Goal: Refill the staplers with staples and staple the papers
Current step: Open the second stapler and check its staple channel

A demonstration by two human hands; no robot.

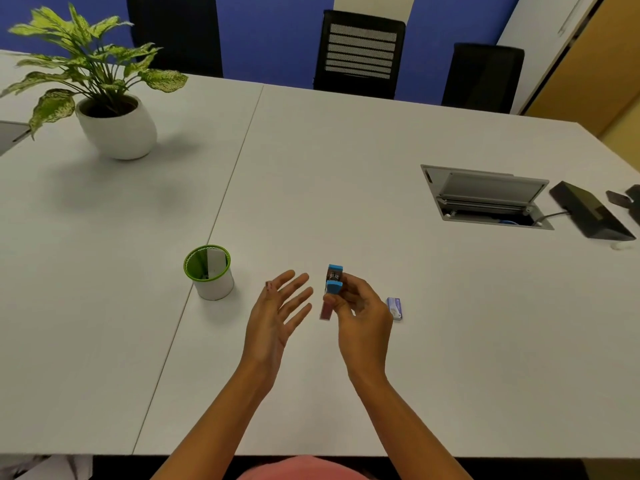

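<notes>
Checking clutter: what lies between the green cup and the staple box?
Head view: the open left hand, then the right hand gripping the blue stapler.

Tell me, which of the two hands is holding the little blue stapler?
The right hand grips the blue stapler; the left hand beside it is spread open, holding nothing.

Bare white tabletop [329, 174] lies open across mid-frame.
Around it: green-rimmed white cylindrical cup [209, 275] left of centre, small pale-blue box [395, 308] below centre, white-potted leafy plant [116, 128] upper left, open grey cable hatch [485, 197] right.
</notes>
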